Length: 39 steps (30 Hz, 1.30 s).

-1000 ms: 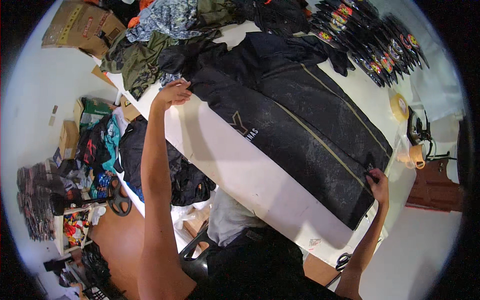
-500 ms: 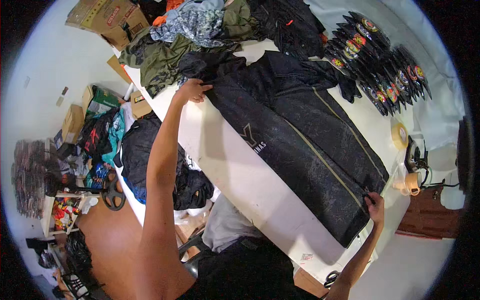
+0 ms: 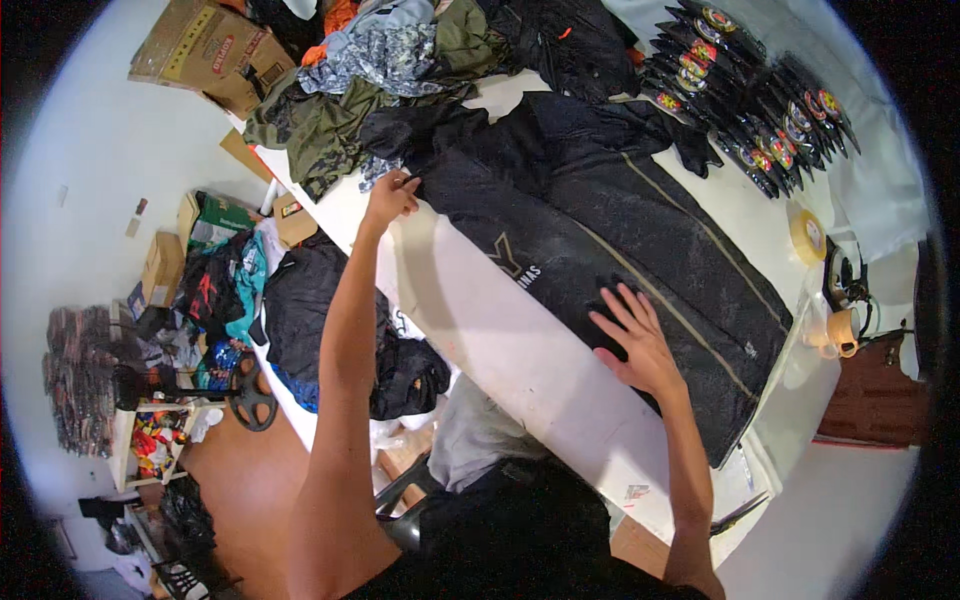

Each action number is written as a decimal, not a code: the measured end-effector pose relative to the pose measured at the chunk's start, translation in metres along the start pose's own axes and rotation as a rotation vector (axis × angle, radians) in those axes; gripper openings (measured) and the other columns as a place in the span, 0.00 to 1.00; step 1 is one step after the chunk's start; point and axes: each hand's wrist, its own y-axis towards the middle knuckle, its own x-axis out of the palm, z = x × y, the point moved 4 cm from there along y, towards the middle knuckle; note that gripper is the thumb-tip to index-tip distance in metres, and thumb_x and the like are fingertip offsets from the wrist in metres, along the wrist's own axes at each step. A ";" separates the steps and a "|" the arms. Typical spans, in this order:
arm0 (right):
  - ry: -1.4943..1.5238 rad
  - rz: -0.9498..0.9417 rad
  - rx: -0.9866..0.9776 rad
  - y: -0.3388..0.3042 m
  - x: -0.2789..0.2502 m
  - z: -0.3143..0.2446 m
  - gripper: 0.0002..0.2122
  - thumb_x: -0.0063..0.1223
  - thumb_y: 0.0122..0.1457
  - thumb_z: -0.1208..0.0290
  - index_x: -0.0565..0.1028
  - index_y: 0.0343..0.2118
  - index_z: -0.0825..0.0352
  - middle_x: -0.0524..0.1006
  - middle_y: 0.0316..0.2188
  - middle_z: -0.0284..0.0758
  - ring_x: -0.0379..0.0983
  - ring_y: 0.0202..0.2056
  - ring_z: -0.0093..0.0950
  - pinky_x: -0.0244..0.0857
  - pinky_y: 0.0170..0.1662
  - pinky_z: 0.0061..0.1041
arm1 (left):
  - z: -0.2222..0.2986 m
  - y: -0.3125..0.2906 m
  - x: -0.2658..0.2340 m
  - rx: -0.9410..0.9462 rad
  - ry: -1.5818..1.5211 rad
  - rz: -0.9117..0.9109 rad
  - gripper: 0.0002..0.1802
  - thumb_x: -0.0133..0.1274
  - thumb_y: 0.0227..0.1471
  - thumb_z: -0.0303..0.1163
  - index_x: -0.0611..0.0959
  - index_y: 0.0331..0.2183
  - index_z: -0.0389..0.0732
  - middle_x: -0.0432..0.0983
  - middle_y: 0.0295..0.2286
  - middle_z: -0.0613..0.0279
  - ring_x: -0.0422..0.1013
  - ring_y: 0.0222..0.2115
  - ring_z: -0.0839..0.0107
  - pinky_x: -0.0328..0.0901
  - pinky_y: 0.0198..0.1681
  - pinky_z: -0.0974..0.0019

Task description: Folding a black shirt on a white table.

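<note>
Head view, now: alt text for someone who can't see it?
A tan-striped black garment lies spread on a white table; a person's right hand is open over it, their left hand loosely curled at its left edge. Beyond lie camouflage clothes and rows of black, emblem-marked items.

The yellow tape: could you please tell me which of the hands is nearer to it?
Right: the right hand, over the garment, is left of the yellow tape; the left hand, at the garment's edge, is much farther left.
</note>
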 end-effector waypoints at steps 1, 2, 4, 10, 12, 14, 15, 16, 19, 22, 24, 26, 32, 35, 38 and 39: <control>-0.049 -0.080 -0.047 0.002 0.012 -0.001 0.27 0.60 0.54 0.57 0.72 0.56 0.61 0.59 0.65 0.44 0.50 0.67 0.44 0.43 0.68 0.47 | -0.001 0.001 0.002 0.016 0.000 0.005 0.15 0.59 0.56 0.35 0.77 0.36 0.32 0.74 0.17 0.59 0.72 0.14 0.73 0.62 0.14 0.71; -0.100 -0.162 -0.095 0.002 0.021 -0.003 0.30 0.59 0.55 0.52 0.69 0.60 0.59 0.55 0.67 0.43 0.45 0.68 0.44 0.38 0.69 0.48 | -0.002 0.003 0.000 0.013 -0.007 0.010 0.12 0.59 0.55 0.32 0.77 0.31 0.33 0.75 0.17 0.60 0.72 0.14 0.74 0.62 0.14 0.70; -0.095 -0.212 -0.091 -0.004 0.028 -0.010 0.33 0.58 0.55 0.48 0.67 0.62 0.58 0.53 0.68 0.42 0.44 0.69 0.44 0.36 0.69 0.49 | -0.002 0.006 -0.008 0.020 0.075 0.026 0.12 0.60 0.55 0.32 0.76 0.28 0.34 0.75 0.17 0.60 0.72 0.14 0.74 0.61 0.14 0.70; -0.061 -0.301 -0.082 -0.029 0.043 -0.051 0.41 0.51 0.53 0.35 0.61 0.65 0.55 0.50 0.69 0.44 0.41 0.69 0.46 0.31 0.69 0.52 | -0.016 -0.002 -0.033 0.160 0.195 0.038 0.16 0.62 0.53 0.32 0.75 0.21 0.35 0.72 0.13 0.63 0.68 0.11 0.77 0.61 0.15 0.69; -0.045 -0.294 -0.083 -0.035 0.049 -0.065 0.40 0.51 0.54 0.35 0.61 0.65 0.55 0.50 0.69 0.44 0.41 0.69 0.46 0.32 0.69 0.52 | -0.022 -0.013 -0.044 0.144 0.243 0.036 0.16 0.62 0.53 0.32 0.75 0.21 0.35 0.71 0.13 0.63 0.68 0.11 0.77 0.60 0.15 0.69; -0.003 -0.285 -0.083 -0.039 0.050 -0.077 0.38 0.49 0.56 0.36 0.62 0.65 0.56 0.51 0.68 0.45 0.42 0.69 0.47 0.32 0.69 0.52 | -0.023 -0.027 -0.050 0.079 0.368 0.058 0.15 0.64 0.51 0.32 0.76 0.22 0.35 0.73 0.15 0.60 0.71 0.13 0.71 0.64 0.18 0.65; -0.001 -0.286 -0.089 -0.042 0.051 -0.081 0.38 0.49 0.56 0.36 0.62 0.65 0.56 0.51 0.68 0.45 0.42 0.69 0.47 0.32 0.69 0.52 | -0.023 -0.034 -0.050 0.076 0.371 0.063 0.15 0.64 0.51 0.32 0.76 0.22 0.35 0.73 0.15 0.60 0.71 0.13 0.71 0.64 0.18 0.65; 0.059 -0.280 -0.087 -0.044 0.051 -0.085 0.37 0.50 0.56 0.38 0.63 0.64 0.57 0.52 0.68 0.45 0.43 0.69 0.47 0.32 0.69 0.53 | -0.019 -0.044 -0.057 0.172 0.456 0.205 0.14 0.64 0.49 0.32 0.77 0.23 0.35 0.75 0.16 0.58 0.73 0.16 0.65 0.66 0.22 0.62; 0.092 -0.211 -0.032 -0.053 0.048 -0.081 0.34 0.52 0.58 0.43 0.65 0.63 0.59 0.53 0.68 0.45 0.43 0.69 0.47 0.33 0.68 0.53 | 0.011 -0.077 -0.029 0.184 0.539 0.371 0.10 0.64 0.47 0.31 0.80 0.28 0.37 0.79 0.30 0.51 0.75 0.33 0.51 0.69 0.37 0.54; 0.032 -0.090 0.109 -0.061 0.039 -0.069 0.30 0.53 0.59 0.49 0.66 0.61 0.60 0.53 0.67 0.45 0.44 0.69 0.46 0.34 0.68 0.54 | 0.039 -0.107 0.022 0.619 0.579 0.560 0.11 0.61 0.49 0.29 0.81 0.36 0.38 0.72 0.47 0.46 0.67 0.48 0.47 0.63 0.50 0.52; -0.030 0.002 0.235 -0.073 0.035 -0.058 0.28 0.53 0.60 0.52 0.67 0.61 0.61 0.53 0.67 0.46 0.44 0.69 0.46 0.35 0.68 0.55 | 0.063 -0.138 0.076 0.746 0.567 0.386 0.13 0.61 0.50 0.29 0.80 0.39 0.36 0.72 0.47 0.45 0.67 0.48 0.48 0.62 0.52 0.52; -0.069 0.044 0.311 -0.077 0.037 -0.053 0.28 0.53 0.61 0.53 0.67 0.60 0.62 0.54 0.67 0.46 0.45 0.68 0.47 0.36 0.67 0.55 | 0.086 -0.191 0.127 0.850 0.551 0.115 0.13 0.59 0.52 0.28 0.81 0.41 0.37 0.70 0.51 0.49 0.65 0.53 0.50 0.60 0.55 0.51; -0.134 0.191 0.532 -0.118 0.026 -0.036 0.30 0.53 0.60 0.50 0.66 0.61 0.63 0.54 0.66 0.48 0.46 0.68 0.48 0.38 0.68 0.52 | 0.081 -0.262 0.232 0.904 0.804 -0.410 0.30 0.58 0.55 0.41 0.73 0.57 0.44 0.57 0.62 0.46 0.50 0.64 0.46 0.45 0.64 0.39; -0.198 0.233 0.741 -0.167 0.012 -0.031 0.31 0.52 0.60 0.48 0.66 0.61 0.63 0.55 0.66 0.49 0.46 0.67 0.49 0.38 0.67 0.52 | 0.073 -0.256 0.236 0.875 0.876 -0.382 0.35 0.55 0.56 0.49 0.69 0.61 0.45 0.53 0.64 0.46 0.48 0.65 0.45 0.41 0.65 0.38; -0.266 0.293 0.878 -0.207 0.003 -0.034 0.32 0.51 0.60 0.47 0.67 0.60 0.65 0.56 0.65 0.50 0.47 0.67 0.50 0.38 0.68 0.52 | 0.069 -0.250 0.231 0.876 0.900 -0.367 0.36 0.53 0.57 0.51 0.68 0.62 0.46 0.53 0.64 0.46 0.47 0.65 0.45 0.41 0.65 0.38; -0.308 0.324 0.942 -0.219 0.000 -0.037 0.32 0.50 0.60 0.46 0.67 0.60 0.65 0.56 0.65 0.51 0.47 0.67 0.51 0.38 0.67 0.51 | 0.069 -0.249 0.230 0.860 0.915 -0.358 0.36 0.53 0.57 0.51 0.68 0.62 0.45 0.53 0.64 0.46 0.47 0.65 0.45 0.41 0.65 0.38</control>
